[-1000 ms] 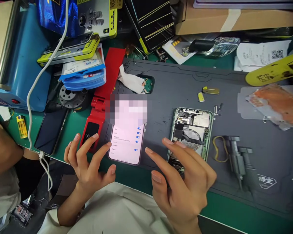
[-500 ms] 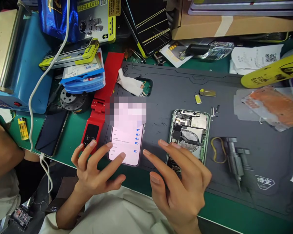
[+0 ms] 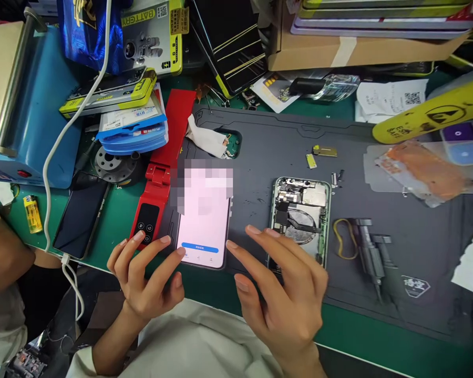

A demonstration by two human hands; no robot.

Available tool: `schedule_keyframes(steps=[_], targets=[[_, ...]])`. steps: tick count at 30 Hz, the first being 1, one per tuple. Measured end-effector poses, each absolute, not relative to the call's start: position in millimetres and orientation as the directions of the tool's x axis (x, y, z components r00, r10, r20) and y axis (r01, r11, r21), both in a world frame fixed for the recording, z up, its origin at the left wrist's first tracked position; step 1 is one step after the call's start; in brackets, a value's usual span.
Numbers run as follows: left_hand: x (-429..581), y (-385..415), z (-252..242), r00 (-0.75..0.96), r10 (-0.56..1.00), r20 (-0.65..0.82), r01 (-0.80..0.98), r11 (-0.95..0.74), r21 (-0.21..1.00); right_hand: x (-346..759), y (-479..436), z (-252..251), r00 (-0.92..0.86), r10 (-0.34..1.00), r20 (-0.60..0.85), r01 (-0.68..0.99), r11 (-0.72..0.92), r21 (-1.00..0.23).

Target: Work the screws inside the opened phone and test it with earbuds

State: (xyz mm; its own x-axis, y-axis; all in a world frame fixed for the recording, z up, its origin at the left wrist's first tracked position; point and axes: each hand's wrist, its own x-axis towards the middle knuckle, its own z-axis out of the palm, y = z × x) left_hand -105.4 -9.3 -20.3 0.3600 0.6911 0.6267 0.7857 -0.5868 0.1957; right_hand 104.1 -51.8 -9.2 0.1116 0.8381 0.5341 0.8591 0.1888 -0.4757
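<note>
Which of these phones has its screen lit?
The middle phone, glowing pale pink; the left phone is dark, and the right phone lies opened, inner parts showing.

At far left, the yellow-edged package (image 3: 152, 39) reads "BATTERY", at far right the yellow cylinder (image 3: 425, 118) bears "ESD SAFE" and a triangle sign, the white paper (image 3: 386, 97) beside it a QR code, the mat (image 3: 260, 139) two Chinese characters.

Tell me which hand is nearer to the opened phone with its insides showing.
Right. The right hand partly hides the lower end of the opened phone; the left hand is farther off, by the lower left edge of the lit phone.
</note>
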Motion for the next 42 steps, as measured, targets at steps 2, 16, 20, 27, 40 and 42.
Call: schedule_keyframes(steps=[2, 16, 20, 27, 40, 42], targets=[[-106.1, -9.8, -20.2, 0.350, 0.701, 0.621, 0.792, -0.575, 0.203, 104.0, -52.2, -9.9, 0.082, 0.837, 0.541, 0.868, 0.207, -0.452], [-105.9, -12.0, -21.6, 0.306, 0.728, 0.614, 0.811, -0.537, 0.232, 104.1, -53.7, -11.3, -0.050, 0.844, 0.534, 0.849, 0.317, -0.422], [-106.5, -11.0, -21.6, 0.313, 0.718, 0.622, 0.808, -0.545, 0.223, 103.9, -53.6, -10.5, -0.069, 0.839, 0.540, 0.837, 0.343, -0.426], [-106.6, -11.4, -22.4, 0.297, 0.722, 0.625, 0.812, -0.536, 0.233, 104.2, -55.9, -9.4, 0.013, 0.833, 0.553, 0.843, 0.288, -0.455], [-107.3, -10.2, -20.9, 0.316, 0.721, 0.616, 0.806, -0.547, 0.226, 105.0, -56.8, -8.9, 0.032, 0.834, 0.551, 0.838, 0.278, -0.470], [-107.1, -9.9, -20.5, 0.320, 0.717, 0.619, 0.804, -0.551, 0.222, 104.5, -57.1, -7.9, 0.038, 0.831, 0.555, 0.842, 0.273, -0.466]])
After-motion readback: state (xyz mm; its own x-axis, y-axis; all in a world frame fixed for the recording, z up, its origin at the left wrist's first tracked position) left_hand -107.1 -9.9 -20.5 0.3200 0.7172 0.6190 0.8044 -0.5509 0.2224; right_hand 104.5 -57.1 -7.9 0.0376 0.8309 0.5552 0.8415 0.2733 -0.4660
